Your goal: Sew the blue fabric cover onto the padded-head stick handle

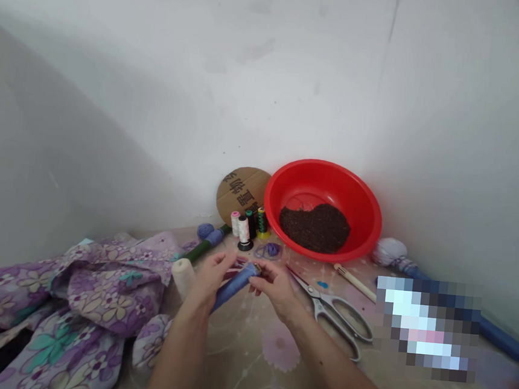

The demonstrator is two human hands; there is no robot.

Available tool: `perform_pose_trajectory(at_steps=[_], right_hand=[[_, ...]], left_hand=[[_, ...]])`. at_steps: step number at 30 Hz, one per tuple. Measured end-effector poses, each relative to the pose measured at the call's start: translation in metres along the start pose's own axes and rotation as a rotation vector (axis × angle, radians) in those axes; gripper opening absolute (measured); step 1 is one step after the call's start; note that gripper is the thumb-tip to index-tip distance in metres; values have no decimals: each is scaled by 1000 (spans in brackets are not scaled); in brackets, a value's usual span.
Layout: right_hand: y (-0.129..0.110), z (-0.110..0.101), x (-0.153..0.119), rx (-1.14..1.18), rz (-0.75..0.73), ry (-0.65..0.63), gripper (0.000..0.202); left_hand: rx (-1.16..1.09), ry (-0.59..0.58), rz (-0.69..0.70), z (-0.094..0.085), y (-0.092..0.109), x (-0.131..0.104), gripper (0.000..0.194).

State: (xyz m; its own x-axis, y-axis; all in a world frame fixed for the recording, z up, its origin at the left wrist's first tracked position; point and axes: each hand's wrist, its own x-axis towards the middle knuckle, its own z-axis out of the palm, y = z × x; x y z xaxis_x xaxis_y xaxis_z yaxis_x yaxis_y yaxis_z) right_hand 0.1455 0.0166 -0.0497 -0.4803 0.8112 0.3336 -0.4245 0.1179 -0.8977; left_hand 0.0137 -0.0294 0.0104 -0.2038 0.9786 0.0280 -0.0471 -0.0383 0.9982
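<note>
A blue-wrapped tube (236,285) slants up between my two hands, its end toward my right hand. My left hand (210,277) is closed around its lower side, with part of the tube hidden behind the fingers. The thumb and fingers of my right hand (277,286) pinch the tube's upper end. Some reddish-purple strands show between the hands, close to the left fingertips. Just left of my left hand stands a white thread cone (182,277). Large grey-handled scissors (337,316) lie open to the right of my right hand.
Behind the hands are several thread spools (243,234), a purple yarn bundle (273,249) and a cardboard disc (236,195). A red basin (365,228) holds dark grains. Floral cloth (110,290) lies left. A green stick (200,250), a cream stick (354,281) and a long blue rod (496,336) lie around.
</note>
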Motion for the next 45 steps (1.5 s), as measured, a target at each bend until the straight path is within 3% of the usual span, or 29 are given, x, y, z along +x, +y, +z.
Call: perform_pose_trajectory(at_steps=[10,20,24,28,37,40,45], right_hand=[[-3,2,-2,19,29,11,29],[-6,2,-7,48,8,-73,31],[-5,4,-6,61,32,-31,37],[-1,3,-5,42,20,4,29],[-2,4,-5,35,8,13,21],[-1,2,-5,44,4,-10,21],[1,1,-5,49,-18,-26,24]], left_hand=[[-144,-32,40,0,-2,-1,21],[-124,-61,61,1,1,-2,25],[-72,-38,93,5,0,-1,27],[-16,-12,118,8,3,2,31],[-135,-147,146,6,15,2,14],[-60,-251,168,5,26,2,21],[53,-327,205,6,40,6,26]])
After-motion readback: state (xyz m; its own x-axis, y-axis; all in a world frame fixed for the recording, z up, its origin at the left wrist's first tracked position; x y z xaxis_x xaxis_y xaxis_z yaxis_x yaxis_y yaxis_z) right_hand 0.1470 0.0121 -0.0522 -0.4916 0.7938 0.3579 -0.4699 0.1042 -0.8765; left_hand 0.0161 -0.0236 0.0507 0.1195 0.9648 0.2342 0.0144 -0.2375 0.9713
